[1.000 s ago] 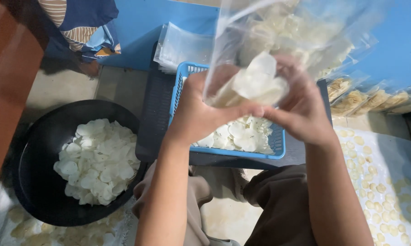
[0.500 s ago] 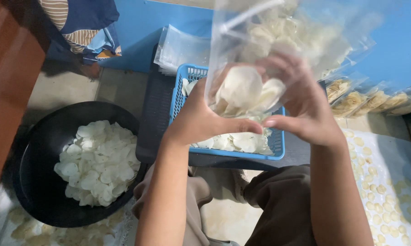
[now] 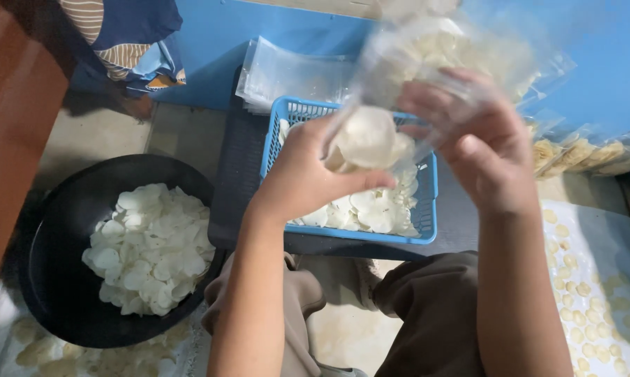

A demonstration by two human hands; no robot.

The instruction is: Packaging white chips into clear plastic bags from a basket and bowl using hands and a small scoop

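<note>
A clear plastic bag (image 3: 426, 56) with white crackers inside is held up over a blue basket (image 3: 426, 209). My left hand (image 3: 308, 174) grips the bag's lower part, where a clump of white crackers (image 3: 367, 136) bulges. My right hand (image 3: 479, 146) holds the bag's right side with fingers curled on the plastic. The bag is blurred. More white crackers (image 3: 371, 209) lie in the basket, below both hands.
A black round bowl (image 3: 63, 237) with white crackers stands at the left on the floor. A stack of clear empty bags (image 3: 287, 73) lies behind the basket. Filled bags (image 3: 587, 153) sit at the right. A patterned cloth (image 3: 601, 279) covers the floor at right.
Both hands have shifted the bag: the cracker clump sits higher in the left hand's grip, and the right hand has moved up and right along the plastic.
</note>
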